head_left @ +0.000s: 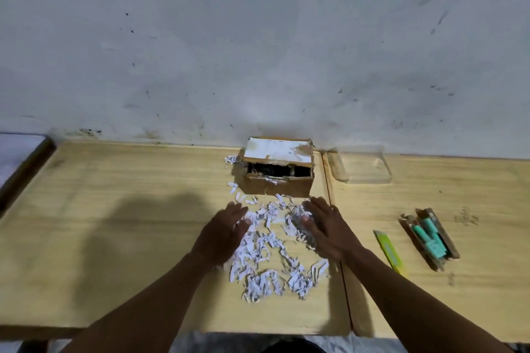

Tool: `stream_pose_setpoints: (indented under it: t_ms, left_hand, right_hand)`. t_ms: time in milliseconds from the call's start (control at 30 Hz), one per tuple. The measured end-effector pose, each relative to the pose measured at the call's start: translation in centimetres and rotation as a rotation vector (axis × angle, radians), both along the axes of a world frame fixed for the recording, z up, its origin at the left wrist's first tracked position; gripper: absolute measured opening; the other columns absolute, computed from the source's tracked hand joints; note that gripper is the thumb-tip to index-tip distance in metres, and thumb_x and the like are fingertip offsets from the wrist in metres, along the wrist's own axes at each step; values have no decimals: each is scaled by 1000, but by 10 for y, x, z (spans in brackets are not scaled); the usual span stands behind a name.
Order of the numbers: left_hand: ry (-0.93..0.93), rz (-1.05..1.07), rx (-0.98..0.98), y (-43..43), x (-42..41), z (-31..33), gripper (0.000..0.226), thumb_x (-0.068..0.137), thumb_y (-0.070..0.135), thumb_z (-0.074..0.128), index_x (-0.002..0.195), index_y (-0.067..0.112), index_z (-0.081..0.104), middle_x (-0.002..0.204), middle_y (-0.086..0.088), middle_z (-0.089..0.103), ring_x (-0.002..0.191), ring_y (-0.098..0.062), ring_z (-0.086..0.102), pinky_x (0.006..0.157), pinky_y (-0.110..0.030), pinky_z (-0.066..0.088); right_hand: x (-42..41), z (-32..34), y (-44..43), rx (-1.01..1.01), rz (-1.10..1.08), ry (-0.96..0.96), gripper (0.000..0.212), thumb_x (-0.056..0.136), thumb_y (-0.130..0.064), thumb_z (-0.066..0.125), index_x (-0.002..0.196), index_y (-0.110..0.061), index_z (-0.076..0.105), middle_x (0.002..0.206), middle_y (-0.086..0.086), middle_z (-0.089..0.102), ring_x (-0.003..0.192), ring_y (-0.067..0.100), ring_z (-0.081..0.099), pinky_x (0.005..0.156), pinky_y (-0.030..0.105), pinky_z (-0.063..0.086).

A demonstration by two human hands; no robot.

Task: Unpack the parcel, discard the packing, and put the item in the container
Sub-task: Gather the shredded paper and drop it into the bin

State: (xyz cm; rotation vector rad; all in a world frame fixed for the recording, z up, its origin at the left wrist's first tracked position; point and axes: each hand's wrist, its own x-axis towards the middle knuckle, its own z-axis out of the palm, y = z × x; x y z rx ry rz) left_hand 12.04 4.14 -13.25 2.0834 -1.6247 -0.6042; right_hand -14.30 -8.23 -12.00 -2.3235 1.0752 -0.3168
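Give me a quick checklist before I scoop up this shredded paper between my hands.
1. Open left hand and right hand flank the shredded paper: ok.
2. All shreds within the pile: not ok, strays lie by the cardboard box.
3. Yellow utility knife apart from the pile: ok.
4. Knife blade retracted: cannot tell.
5. Bin for the packing: cannot tell, none in view.
6. Room in the clear container for the teal item: ok, it looks empty.

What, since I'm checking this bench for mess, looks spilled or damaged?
White shredded paper lies scattered loose over the table in front of the cardboard box, between the left hand and right hand. The box's label is torn and its opening ragged.
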Motion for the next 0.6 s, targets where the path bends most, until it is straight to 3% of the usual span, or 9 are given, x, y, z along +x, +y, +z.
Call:
stream_pose_setpoints:
  t_ms: [67, 133, 267, 367, 467, 533, 600]
  left_hand:
    - [-9, 40, -111, 2, 2, 6, 50, 94, 46, 37, 132, 22, 60, 140, 2, 57, 138, -14, 42, 109, -30, 34]
    - [-13, 136, -196, -6, 12, 13, 41, 94, 40, 42, 125, 24, 64, 130, 3, 64, 127, -15, 53, 105, -30, 40]
    - [69, 227, -231, -48, 42, 17, 48, 89, 35, 44, 127, 12, 62, 129, -5, 64, 119, -22, 59, 100, -28, 43]
    - [71, 171, -103, -82, 66, 10, 60, 86, 22, 46, 144, 7, 43, 150, -11, 43, 139, -26, 40, 112, -34, 34]
    - [-65, 87, 10, -112, 78, 4, 66, 92, 36, 36, 152, 10, 27, 161, -8, 22, 149, -27, 17, 117, -47, 26]
    - [-178, 25, 92, -123, 78, 1, 66, 94, 46, 23, 153, 16, 25, 162, -3, 20, 150, -25, 13, 116, -54, 19]
    - [-223, -23, 90, -122, 78, -4, 61, 95, 42, 18, 150, 18, 30, 159, -2, 28, 148, -25, 19, 113, -59, 19]
  right_hand:
    - [-4, 6, 12, 17, 42, -79, 46, 100, -51, 39, 144, -38, 40, 126, -5, 56, 110, 10, 48, 92, 29, 36]
    - [-9, 6, 11, 47, 32, -137, 48, 99, -48, 47, 142, -56, 28, 116, -7, 61, 100, 9, 54, 85, 30, 45]
    - [-3, 2, -19, 143, -172, -256, 56, 96, -54, 45, 149, -37, 36, 139, -2, 58, 121, 12, 57, 94, 29, 47]
    - [9, 5, -41, 162, -187, -236, 45, 100, -54, 42, 138, -33, 52, 114, -3, 70, 103, 21, 68, 75, 22, 52]
    - [14, 0, -53, 106, -161, -182, 38, 98, -57, 37, 112, -34, 64, 95, -11, 71, 85, 6, 66, 75, 34, 54]
    - [16, -7, -50, 51, -159, -175, 26, 101, -46, 42, 99, -32, 64, 82, -11, 66, 74, 5, 61, 67, 33, 49]
    - [17, -7, -42, 16, -160, -185, 18, 103, -34, 47, 96, -29, 63, 83, -8, 65, 76, 10, 60, 67, 34, 49]
